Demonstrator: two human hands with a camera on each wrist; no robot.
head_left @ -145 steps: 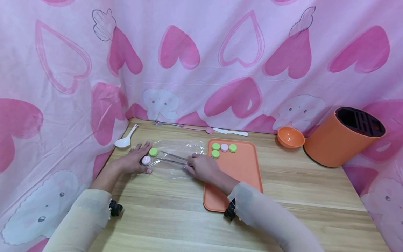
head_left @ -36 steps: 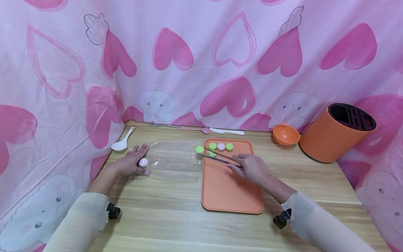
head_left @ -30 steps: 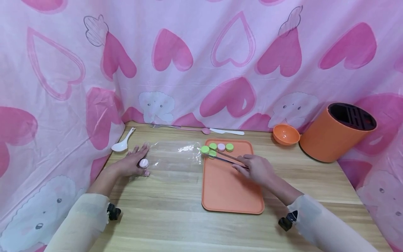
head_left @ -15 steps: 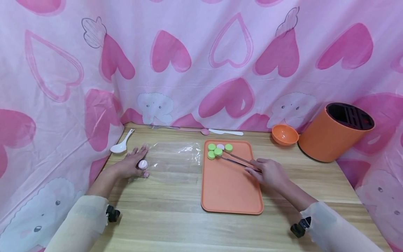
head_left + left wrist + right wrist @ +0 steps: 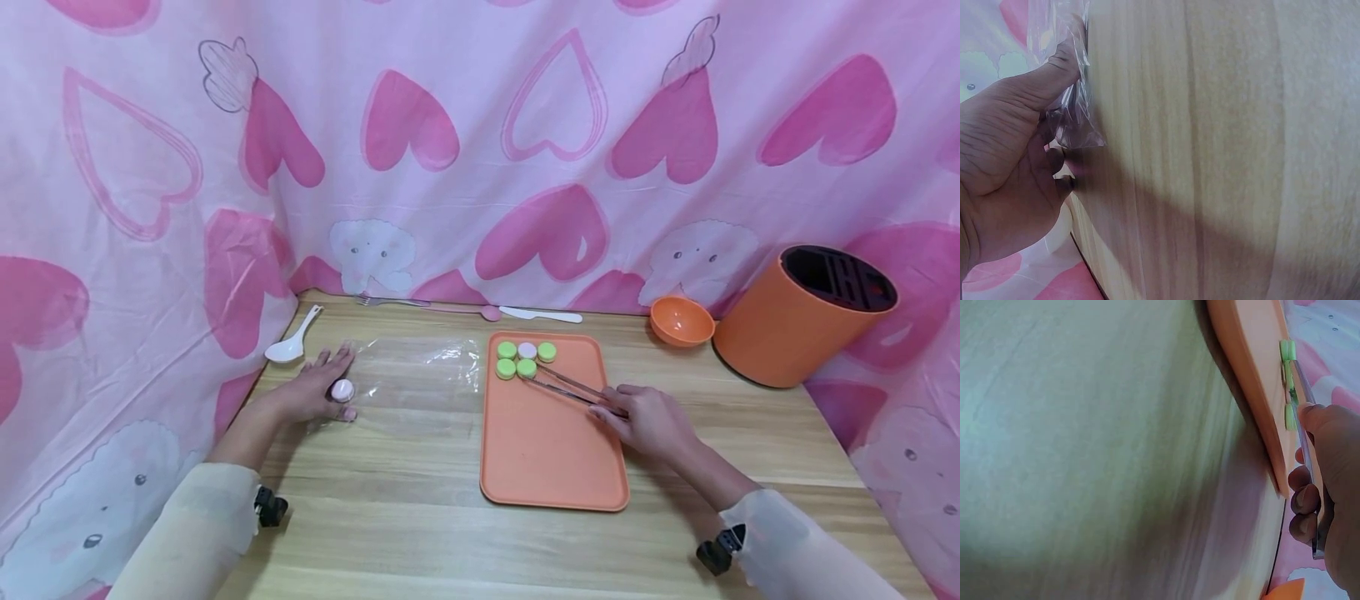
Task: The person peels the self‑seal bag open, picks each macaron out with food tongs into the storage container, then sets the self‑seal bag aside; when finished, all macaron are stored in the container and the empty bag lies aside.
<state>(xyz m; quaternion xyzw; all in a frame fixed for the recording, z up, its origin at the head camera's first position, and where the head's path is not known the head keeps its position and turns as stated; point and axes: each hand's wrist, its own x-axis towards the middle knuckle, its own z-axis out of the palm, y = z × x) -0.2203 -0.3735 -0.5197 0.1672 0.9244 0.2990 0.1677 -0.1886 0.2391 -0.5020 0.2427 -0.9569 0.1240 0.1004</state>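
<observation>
My left hand point(image 5: 318, 387) rests with spread fingers on the left end of a clear plastic bag point(image 5: 408, 375). One pale pink macaron point(image 5: 342, 390) lies beside the thumb and fingers; the left wrist view shows the bag's crinkled film point(image 5: 1072, 119) against the thumb. My right hand point(image 5: 648, 421) grips metal tongs point(image 5: 577, 390) over the orange tray point(image 5: 555, 467). The tong tips stand just right of and touching or nearly touching a green macaron point(image 5: 527, 368) in the lower row. Another green macaron point(image 5: 506, 368) sits left of it. Above them are two green and one pink macaron point(image 5: 527, 351).
A white ladle-like spoon point(image 5: 294, 337) lies at the left edge. Along the back are a fork point(image 5: 390, 301), a pink spoon point(image 5: 489, 313) and a white knife point(image 5: 542, 315). At the back right stand an orange bowl point(image 5: 681, 321) and an orange knife block point(image 5: 802, 321).
With the tongs, my right hand carried a green macaron from the bag rightward onto the tray, into the lower row, and the tong tips have parted from around it. My left hand stayed at the bag.
</observation>
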